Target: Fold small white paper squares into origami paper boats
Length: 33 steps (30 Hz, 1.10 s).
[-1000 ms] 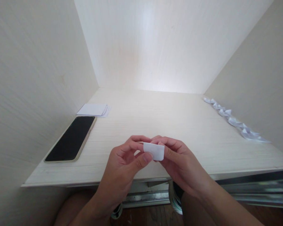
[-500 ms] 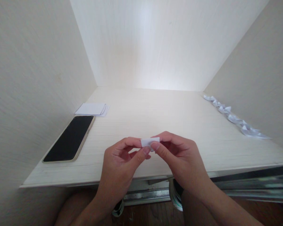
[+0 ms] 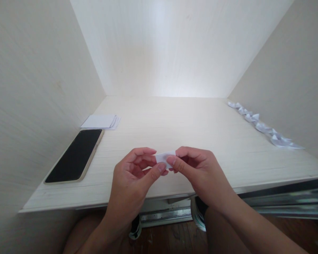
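Between my two hands, above the front part of the white tabletop [image 3: 159,127], is a small folded piece of white paper [image 3: 161,157]. My left hand [image 3: 134,176] pinches its lower left part with the thumb, while the index finger is lifted off near the top left corner. My right hand [image 3: 198,169] grips the right side, its thumb lying across the front of the paper and the index finger behind the upper edge. Fingertips behind the paper are partly hidden.
A black-screened phone [image 3: 75,155] in a beige case lies at the left. Behind it is a stack of white paper [image 3: 99,121]. Several folded paper pieces [image 3: 262,127] form a row along the right wall. Below the front edge are a metal rail [image 3: 165,215] and my shoes.
My left index finger has lifted away from the paper's top edge. The paper has tilted slightly and shows more of its face. The view has shifted a little.
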Each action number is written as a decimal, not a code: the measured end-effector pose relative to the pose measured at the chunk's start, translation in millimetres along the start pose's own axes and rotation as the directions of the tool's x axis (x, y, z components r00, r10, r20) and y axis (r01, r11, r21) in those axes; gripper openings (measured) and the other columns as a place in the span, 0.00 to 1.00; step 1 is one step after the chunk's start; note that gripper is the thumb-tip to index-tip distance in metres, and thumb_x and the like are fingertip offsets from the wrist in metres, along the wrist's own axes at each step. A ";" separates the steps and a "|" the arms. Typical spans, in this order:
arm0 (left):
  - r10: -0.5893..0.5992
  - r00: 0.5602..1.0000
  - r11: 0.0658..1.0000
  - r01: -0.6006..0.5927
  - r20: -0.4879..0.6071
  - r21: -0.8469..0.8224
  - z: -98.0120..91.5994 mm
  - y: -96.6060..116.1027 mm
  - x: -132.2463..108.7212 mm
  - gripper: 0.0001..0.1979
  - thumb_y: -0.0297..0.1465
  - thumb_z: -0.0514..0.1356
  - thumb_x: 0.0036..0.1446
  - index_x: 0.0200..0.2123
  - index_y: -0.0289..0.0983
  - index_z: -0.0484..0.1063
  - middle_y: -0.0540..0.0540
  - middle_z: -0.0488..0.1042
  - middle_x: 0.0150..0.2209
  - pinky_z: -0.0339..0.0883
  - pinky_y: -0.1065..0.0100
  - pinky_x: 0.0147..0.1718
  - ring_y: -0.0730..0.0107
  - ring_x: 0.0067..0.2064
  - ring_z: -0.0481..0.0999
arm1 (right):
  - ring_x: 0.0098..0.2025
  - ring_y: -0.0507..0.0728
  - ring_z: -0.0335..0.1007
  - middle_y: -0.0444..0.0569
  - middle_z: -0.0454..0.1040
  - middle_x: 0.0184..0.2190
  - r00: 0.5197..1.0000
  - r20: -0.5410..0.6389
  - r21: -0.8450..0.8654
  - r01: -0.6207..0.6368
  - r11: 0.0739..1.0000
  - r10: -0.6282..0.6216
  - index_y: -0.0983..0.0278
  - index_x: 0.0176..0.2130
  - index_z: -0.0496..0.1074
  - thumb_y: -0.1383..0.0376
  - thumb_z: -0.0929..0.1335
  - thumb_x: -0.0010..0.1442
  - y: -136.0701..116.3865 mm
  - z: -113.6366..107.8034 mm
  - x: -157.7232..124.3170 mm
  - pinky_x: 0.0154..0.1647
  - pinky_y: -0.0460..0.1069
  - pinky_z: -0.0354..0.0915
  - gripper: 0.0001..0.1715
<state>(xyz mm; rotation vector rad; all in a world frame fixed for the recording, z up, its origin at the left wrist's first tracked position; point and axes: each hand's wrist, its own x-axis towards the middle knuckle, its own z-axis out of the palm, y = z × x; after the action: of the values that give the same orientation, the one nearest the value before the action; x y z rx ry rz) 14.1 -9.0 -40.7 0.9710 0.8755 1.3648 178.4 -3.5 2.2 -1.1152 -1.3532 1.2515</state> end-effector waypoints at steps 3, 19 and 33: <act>0.006 1.000 1.000 -0.006 0.009 0.020 -0.6 -0.9 0.4 0.14 0.29 0.75 0.54 0.43 0.37 0.78 0.50 0.81 0.33 0.80 0.68 0.38 0.68 0.35 0.84 | 0.28 0.54 0.72 0.44 0.78 0.23 1.000 -0.005 0.005 -0.019 1.000 0.019 0.61 0.26 0.80 0.52 0.78 0.56 0.8 -0.3 0.7 0.34 0.50 0.68 0.17; -0.028 0.999 0.968 0.020 0.031 0.252 -3.0 8.3 5.2 0.13 0.31 0.74 0.54 0.43 0.37 0.80 0.50 0.79 0.29 0.78 0.71 0.31 0.67 0.30 0.84 | 0.27 0.54 0.71 0.46 0.78 0.22 0.998 -0.028 -0.171 -0.063 0.983 0.059 0.61 0.24 0.78 0.51 0.77 0.57 4.6 -1.6 1.1 0.30 0.49 0.65 0.20; 0.035 0.999 0.953 -0.031 -0.007 0.303 2.0 9.4 3.4 0.16 0.31 0.73 0.55 0.47 0.36 0.77 0.53 0.78 0.26 0.78 0.71 0.31 0.67 0.30 0.84 | 0.24 0.52 0.63 0.44 0.74 0.20 0.998 0.035 -0.369 -0.027 0.929 0.043 0.62 0.22 0.75 0.61 0.72 0.62 7.2 -6.4 2.3 0.27 0.48 0.57 0.18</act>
<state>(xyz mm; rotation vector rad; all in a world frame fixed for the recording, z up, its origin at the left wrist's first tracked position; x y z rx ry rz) 12.6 -6.0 -31.1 1.2169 1.1039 1.2873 184.5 0.0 -4.7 -1.3803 -1.6537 1.0749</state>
